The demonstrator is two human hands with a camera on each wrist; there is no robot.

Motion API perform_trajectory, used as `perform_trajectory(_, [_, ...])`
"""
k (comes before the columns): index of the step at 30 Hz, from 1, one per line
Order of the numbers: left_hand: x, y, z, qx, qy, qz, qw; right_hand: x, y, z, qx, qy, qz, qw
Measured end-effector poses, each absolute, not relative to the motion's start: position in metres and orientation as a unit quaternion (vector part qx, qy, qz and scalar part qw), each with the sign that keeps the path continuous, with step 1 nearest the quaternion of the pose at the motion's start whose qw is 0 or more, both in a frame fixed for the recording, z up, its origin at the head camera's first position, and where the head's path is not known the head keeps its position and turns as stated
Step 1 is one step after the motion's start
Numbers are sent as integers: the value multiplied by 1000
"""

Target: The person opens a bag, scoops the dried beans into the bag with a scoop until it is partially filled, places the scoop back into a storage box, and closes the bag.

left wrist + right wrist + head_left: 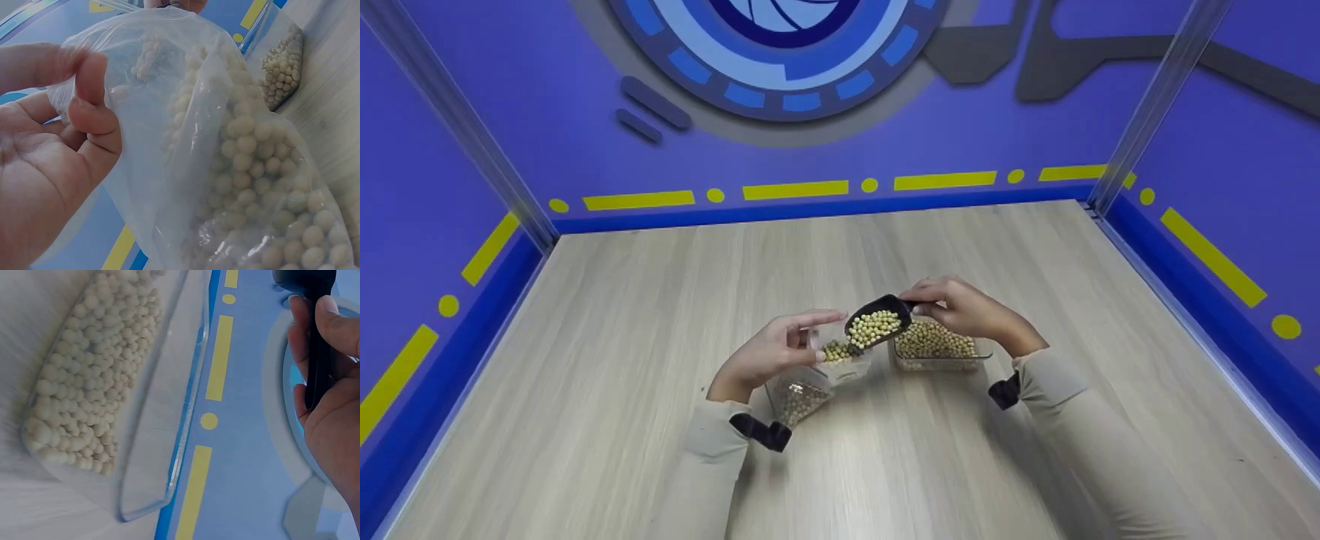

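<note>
A clear plastic zip bag [801, 396] stands on the table, its lower part filled with round yellowish soybeans [292, 225]. My left hand [769, 349] pinches the bag's upper edge between curled fingers and thumb, with the bag's mouth spread. In my right hand [960, 304] is a black scoop [897, 302] heaped with soybeans, held by its handle [319, 365]. The scoop's front lip hangs over the bag's mouth, tilted toward it. Under the right hand sits a clear rectangular container [945, 365] of soybeans, untouched by the fingers.
The wooden table [645, 315] carries the bag and the container side by side. Blue panels [810, 157] with yellow marks wall the table at the back and both sides. Black camera straps [761, 433] sit on both wrists over beige sleeves.
</note>
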State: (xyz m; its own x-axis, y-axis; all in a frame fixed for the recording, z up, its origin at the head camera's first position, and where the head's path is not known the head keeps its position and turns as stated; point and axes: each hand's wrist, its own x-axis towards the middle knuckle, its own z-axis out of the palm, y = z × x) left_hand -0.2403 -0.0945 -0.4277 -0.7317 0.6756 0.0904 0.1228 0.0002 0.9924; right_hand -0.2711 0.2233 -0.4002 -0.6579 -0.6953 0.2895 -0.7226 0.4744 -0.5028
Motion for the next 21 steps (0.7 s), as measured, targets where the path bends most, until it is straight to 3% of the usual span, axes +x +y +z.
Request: perform_trajectory(21, [-242, -92, -411, 315, 673, 639, 198, -273, 222, -373, 388, -878, 280, 22])
